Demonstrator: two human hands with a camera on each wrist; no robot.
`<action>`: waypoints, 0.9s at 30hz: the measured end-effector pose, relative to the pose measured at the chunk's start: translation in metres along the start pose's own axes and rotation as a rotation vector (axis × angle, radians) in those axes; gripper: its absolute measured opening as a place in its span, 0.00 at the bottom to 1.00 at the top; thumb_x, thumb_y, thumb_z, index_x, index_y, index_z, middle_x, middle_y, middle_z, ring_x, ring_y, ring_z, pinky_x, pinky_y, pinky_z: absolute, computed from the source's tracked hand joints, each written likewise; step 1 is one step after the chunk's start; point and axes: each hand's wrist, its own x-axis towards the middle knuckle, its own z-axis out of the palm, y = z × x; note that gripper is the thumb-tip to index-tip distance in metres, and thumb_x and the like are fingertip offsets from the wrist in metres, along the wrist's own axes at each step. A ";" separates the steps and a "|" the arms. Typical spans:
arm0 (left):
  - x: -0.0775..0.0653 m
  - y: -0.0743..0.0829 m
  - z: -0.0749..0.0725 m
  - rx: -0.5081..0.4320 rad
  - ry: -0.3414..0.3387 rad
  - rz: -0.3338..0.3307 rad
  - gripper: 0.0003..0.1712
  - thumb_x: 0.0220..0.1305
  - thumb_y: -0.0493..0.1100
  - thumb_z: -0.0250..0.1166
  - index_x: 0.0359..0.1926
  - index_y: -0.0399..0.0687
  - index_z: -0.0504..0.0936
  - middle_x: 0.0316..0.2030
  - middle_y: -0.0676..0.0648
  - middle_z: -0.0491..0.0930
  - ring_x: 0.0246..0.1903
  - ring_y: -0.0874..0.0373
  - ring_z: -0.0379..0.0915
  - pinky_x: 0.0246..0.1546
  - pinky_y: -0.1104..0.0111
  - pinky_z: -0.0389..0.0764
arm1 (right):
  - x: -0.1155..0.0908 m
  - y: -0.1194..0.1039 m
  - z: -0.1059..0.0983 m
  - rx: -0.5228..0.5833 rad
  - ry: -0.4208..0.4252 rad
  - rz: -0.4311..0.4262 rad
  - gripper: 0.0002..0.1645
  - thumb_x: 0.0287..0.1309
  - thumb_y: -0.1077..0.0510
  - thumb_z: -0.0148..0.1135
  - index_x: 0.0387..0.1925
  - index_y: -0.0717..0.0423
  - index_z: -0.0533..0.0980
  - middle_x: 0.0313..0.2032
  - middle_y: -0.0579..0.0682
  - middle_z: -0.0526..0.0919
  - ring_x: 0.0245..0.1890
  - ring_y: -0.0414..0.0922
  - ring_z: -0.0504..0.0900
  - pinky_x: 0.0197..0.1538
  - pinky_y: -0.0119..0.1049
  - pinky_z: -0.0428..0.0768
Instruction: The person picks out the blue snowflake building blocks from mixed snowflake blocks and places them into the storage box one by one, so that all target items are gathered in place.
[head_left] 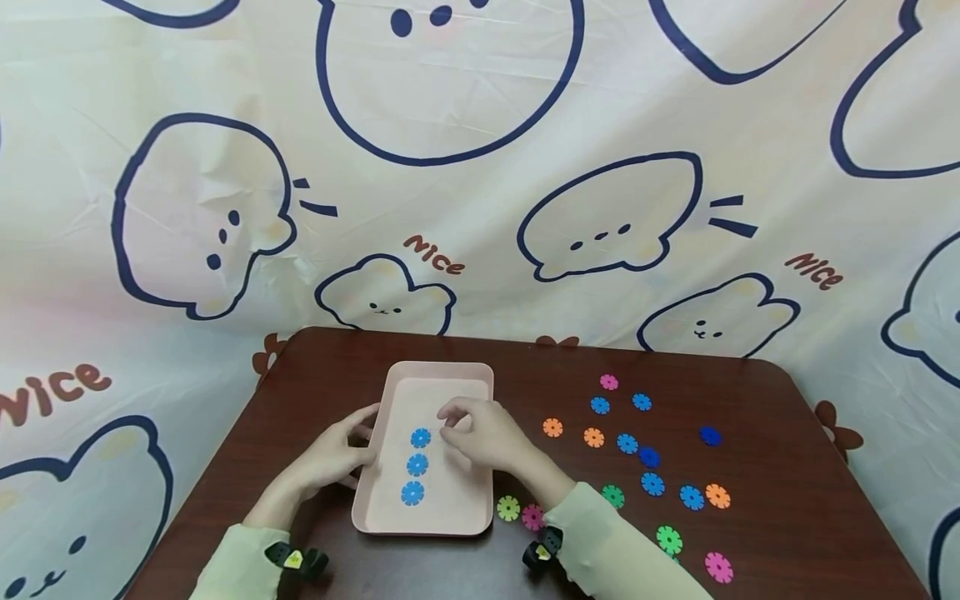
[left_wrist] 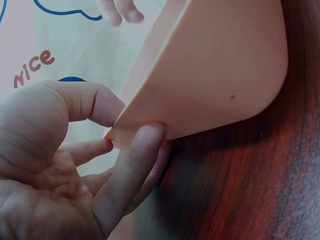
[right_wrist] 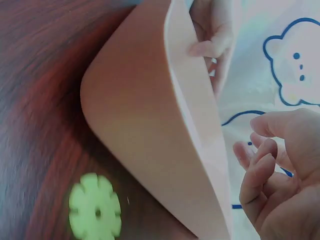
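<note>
A pale pink rectangular tray (head_left: 459, 504) lies on the dark wooden table, long side away from me. Inside it, three blue notched plastic discs, the top (head_left: 421, 437), middle (head_left: 417, 464) and bottom (head_left: 412, 493), form a column. My left hand (head_left: 333, 454) holds the tray's left edge, its digits at the rim and outer wall in the left wrist view. Over the tray's right half hovers my right hand (head_left: 483, 433), fingers loosely bent. In the right wrist view the fingertips (right_wrist: 260, 121) show a gap with nothing in it.
Right of the tray, loose notched discs are scattered: orange (head_left: 552, 427), pink (head_left: 609, 382), dark blue (head_left: 710, 436), green (head_left: 669, 540) and several more. A lime disc (head_left: 508, 508) lies close to the tray's right corner. A printed cloth (head_left: 480, 208) hangs behind the table.
</note>
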 end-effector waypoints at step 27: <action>-0.001 0.000 0.001 -0.003 -0.004 0.000 0.46 0.62 0.33 0.65 0.80 0.46 0.59 0.55 0.33 0.72 0.37 0.47 0.82 0.28 0.53 0.88 | -0.084 0.087 -0.096 -0.040 0.220 0.162 0.17 0.64 0.53 0.72 0.53 0.49 0.83 0.44 0.43 0.87 0.23 0.46 0.75 0.25 0.38 0.79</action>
